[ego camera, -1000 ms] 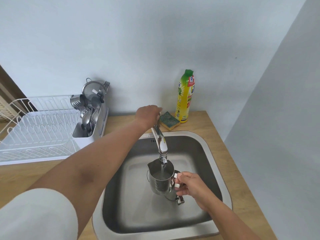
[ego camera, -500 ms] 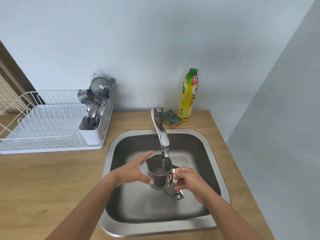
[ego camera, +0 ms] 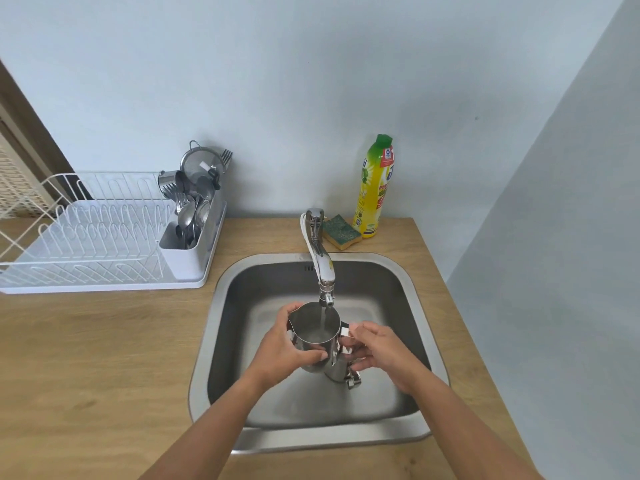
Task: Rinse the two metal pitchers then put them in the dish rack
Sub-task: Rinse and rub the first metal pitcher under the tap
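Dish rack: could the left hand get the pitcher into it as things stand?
Probably yes. The left hand already grips the pitcher, the dish rack sits on that side, its plate slots look empty, and bare counter lies between.

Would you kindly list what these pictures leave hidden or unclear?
Head view only:
- Second pitcher: mostly hidden behind the held pitcher and right hand.
- Sink drain: covered by hands and pitchers.
- Dish rack: left end cut off by the frame edge.
- Bottle label: too small to read.
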A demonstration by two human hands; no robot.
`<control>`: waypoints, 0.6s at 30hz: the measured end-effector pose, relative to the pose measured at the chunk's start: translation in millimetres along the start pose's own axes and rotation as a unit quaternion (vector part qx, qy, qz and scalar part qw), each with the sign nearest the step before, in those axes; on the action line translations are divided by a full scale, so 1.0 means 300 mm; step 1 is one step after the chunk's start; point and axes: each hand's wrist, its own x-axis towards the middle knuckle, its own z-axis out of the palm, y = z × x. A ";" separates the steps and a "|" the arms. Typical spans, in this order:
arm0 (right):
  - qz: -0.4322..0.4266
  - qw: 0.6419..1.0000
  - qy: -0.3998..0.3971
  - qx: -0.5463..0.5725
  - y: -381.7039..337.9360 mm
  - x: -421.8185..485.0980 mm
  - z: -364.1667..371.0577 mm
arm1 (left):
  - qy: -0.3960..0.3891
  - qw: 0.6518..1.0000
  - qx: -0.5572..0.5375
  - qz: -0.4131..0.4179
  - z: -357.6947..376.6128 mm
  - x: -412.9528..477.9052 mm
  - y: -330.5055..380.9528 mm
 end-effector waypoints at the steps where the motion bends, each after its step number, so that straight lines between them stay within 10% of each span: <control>1: -0.006 0.999 0.032 -0.003 0.001 0.000 -0.009 | 0.002 1.000 0.000 -0.001 -0.002 -0.002 -0.004; 5: 0.029 0.973 0.198 -0.112 0.071 0.050 -0.070 | 0.010 1.000 -0.008 -0.011 -0.010 -0.013 -0.017; 10: 0.201 0.938 0.039 -0.280 0.193 0.095 -0.036 | 0.017 1.000 -0.011 -0.008 -0.015 -0.023 -0.022; 18: 0.172 0.978 0.082 -0.088 0.260 0.191 -0.017 | 0.022 0.999 -0.021 -0.018 -0.016 -0.015 -0.019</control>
